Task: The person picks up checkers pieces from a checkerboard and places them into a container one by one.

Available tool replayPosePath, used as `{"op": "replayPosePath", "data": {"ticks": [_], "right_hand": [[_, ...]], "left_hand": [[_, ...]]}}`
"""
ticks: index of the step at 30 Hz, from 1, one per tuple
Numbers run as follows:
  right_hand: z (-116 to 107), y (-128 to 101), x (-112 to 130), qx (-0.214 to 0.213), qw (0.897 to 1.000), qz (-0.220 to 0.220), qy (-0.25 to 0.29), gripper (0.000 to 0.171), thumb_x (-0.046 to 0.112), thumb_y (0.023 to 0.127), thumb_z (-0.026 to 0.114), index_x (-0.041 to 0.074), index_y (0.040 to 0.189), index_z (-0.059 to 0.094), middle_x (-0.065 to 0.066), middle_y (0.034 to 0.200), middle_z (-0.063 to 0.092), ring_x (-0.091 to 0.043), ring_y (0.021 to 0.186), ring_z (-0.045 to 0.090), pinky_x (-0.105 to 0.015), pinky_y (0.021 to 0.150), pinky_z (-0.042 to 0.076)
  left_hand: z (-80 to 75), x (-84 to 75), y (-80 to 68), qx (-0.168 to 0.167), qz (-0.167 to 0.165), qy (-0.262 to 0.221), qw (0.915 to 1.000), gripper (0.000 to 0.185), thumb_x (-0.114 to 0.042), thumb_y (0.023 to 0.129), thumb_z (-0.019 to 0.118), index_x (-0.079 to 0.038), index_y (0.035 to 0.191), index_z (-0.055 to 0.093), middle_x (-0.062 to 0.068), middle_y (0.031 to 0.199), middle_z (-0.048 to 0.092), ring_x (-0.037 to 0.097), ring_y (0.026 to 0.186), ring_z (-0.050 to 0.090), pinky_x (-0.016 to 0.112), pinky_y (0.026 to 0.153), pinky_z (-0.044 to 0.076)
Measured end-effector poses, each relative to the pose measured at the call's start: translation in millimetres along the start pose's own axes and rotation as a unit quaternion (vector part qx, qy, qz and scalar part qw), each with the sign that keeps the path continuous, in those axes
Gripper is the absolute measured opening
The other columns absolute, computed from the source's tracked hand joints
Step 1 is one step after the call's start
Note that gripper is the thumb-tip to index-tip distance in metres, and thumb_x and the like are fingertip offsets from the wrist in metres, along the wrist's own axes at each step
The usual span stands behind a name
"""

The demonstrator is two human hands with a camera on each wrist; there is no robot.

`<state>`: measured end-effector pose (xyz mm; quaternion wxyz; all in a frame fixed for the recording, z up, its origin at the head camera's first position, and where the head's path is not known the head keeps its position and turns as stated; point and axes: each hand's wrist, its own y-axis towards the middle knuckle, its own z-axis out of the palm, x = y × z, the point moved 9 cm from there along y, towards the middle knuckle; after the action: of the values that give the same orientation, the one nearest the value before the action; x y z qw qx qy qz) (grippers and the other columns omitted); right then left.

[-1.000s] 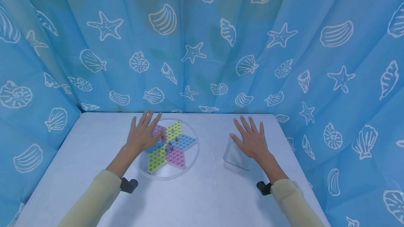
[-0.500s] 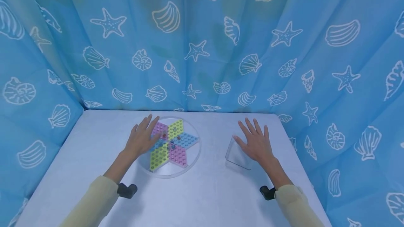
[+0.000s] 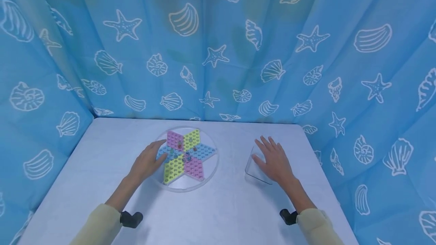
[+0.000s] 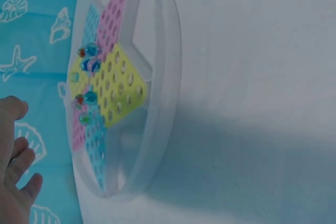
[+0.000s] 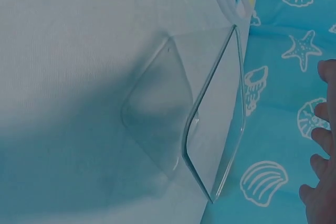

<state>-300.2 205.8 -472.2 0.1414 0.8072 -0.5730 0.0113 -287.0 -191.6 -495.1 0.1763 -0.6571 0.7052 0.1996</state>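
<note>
Where left hand (image 3: 147,160) rests, board (image 3: 185,155).

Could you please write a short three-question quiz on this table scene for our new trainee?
1. True or false: the left hand rests at the rim of the round star-shaped marble board.
2. Which thing lies under the right hand? A) a clear square container B) a red mug C) a wooden spoon
3. Fill in: a few glass ___ sit near the board's middle.

Key: 1 true; 2 A; 3 marbles
</note>
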Motion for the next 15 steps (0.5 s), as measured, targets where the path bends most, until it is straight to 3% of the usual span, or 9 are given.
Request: {"op": "replayPosePath", "data": {"ticks": [8, 15], "right_hand": [[4.4, -1.5, 26.4, -0.001, 1.000, -0.029, 0.004, 0.060, 0.036, 0.096, 0.065, 0.008, 0.147, 0.050, -0.015, 0.153, 0.044, -0.035, 0.145, 0.031, -0.058, 0.117, 0.025], [4.2, 0.4, 49.9, -0.002, 0.999, -0.042, 0.033, 0.056, 0.038, 0.097, 0.063, 0.008, 0.143, 0.055, -0.013, 0.148, 0.050, -0.033, 0.142, 0.036, -0.055, 0.116, 0.029]], "left_hand": [[12.5, 8.5, -11.2, 0.027, -0.001, -0.007, 0.9996, 0.051, -0.022, 0.101, 0.059, -0.001, 0.146, 0.046, 0.023, 0.146, 0.048, 0.041, 0.135, 0.043, 0.057, 0.109, 0.038], [18.0, 18.8, -25.6, 0.030, 0.023, 0.004, 0.9993, 0.045, -0.023, 0.101, 0.060, -0.002, 0.141, 0.053, 0.022, 0.141, 0.054, 0.041, 0.131, 0.048, 0.057, 0.108, 0.040]]}}
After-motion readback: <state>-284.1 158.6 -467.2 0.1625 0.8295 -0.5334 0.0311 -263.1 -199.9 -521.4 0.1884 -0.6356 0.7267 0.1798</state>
